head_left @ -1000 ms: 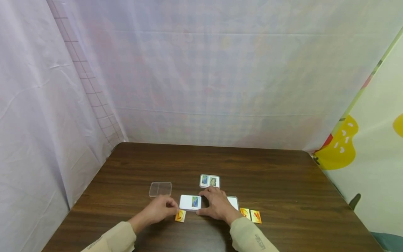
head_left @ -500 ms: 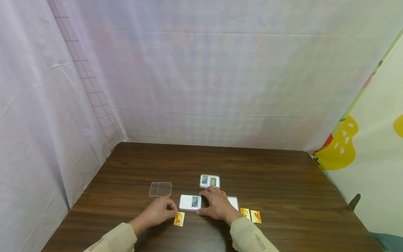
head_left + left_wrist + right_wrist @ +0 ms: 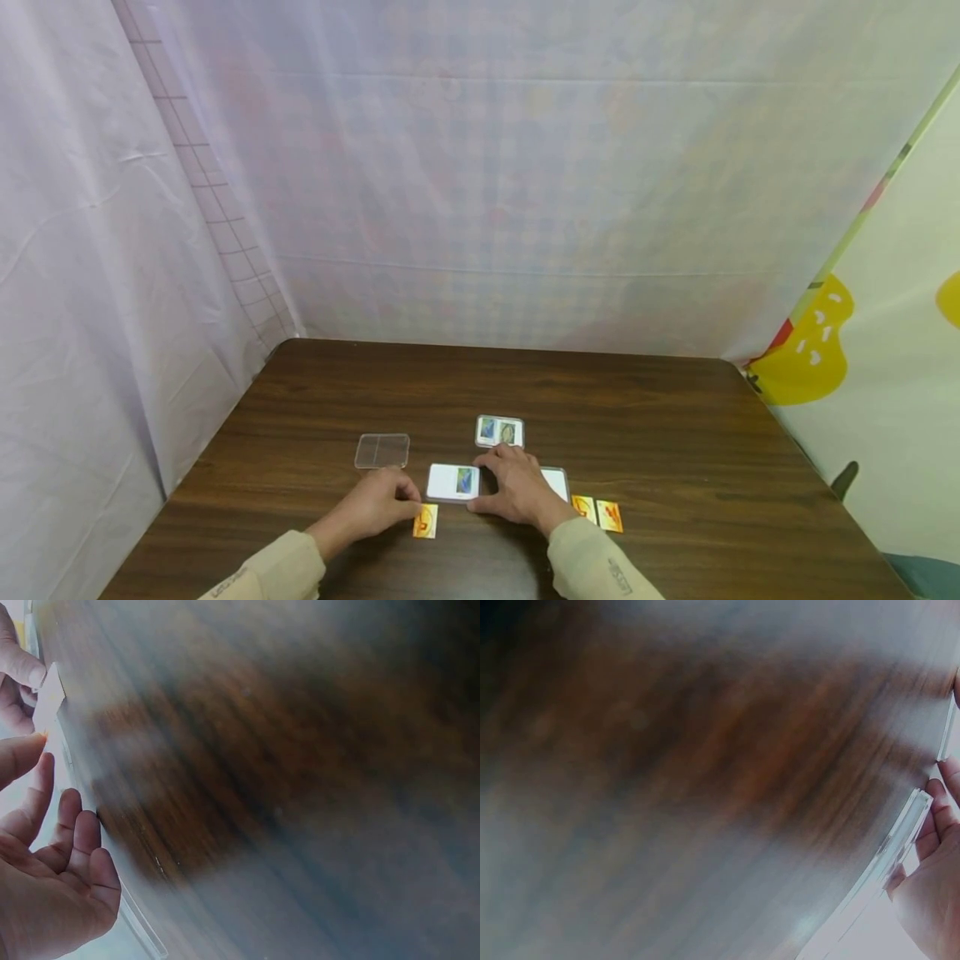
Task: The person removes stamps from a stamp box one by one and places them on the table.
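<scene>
My left hand point(image 3: 382, 500) pinches a small yellow-orange picture card point(image 3: 425, 522), stamp-like in size, at its upper left corner between thumb and index finger. It is just below a flat clear case point(image 3: 442, 481) holding a white insert, with a small blue-green picture on its right half. Thumb and fingers of my right hand point(image 3: 517, 489) span the right end of that case and hold it. Only a sliver of orange shows at the left hand's fingertips point(image 3: 34, 754) in the left wrist view. In the right wrist view, the right hand is partly cut off by the frame edge.
A transparent divided lid point(image 3: 382, 451) lies left on the brown table point(image 3: 630, 417). Behind the right hand is a case with two pictures point(image 3: 500, 430). Another white case point(image 3: 556, 482) is partly hidden by that hand, beside two orange cards point(image 3: 610, 516).
My left hand has drawn the orange card slightly left and towards me, so a little more of it shows below the case. The right hand stays put.
</scene>
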### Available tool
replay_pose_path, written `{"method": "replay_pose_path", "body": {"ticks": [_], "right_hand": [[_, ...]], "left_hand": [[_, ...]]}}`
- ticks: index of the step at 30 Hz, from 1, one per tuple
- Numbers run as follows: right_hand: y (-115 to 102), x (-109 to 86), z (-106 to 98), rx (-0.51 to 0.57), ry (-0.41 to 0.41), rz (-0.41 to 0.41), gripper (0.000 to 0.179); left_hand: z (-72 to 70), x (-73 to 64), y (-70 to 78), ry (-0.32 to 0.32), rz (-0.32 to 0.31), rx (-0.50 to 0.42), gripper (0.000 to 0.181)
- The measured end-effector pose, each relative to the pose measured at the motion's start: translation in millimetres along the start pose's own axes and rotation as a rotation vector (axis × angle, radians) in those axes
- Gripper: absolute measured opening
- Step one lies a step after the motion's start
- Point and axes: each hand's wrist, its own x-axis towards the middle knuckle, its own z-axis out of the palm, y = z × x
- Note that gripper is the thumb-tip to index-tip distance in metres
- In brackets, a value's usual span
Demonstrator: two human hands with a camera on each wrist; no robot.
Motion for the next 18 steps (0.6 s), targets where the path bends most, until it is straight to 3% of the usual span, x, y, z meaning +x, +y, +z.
{"method": "replay_pose_path", "body": {"ticks": [5,13,18], "right_hand": [[0.1,0.1,0.4,0.005,0.004,0.0,0.062],[0.6,0.6,1.6,0.001,-0.003,0.007,0.062],[0.6,0.7,1.2,0.003,-0.006,0.011,0.062]], "left_hand": [[-0.4,-0.4,-0.2,0.005,-0.002,-0.006,0.009],[-1.3,-0.3,-2.1,0.037,0.064,-0.025,0.011],[-1.4,2.6,-0.6,0.035,0.042,-0.021,0.01]]}}
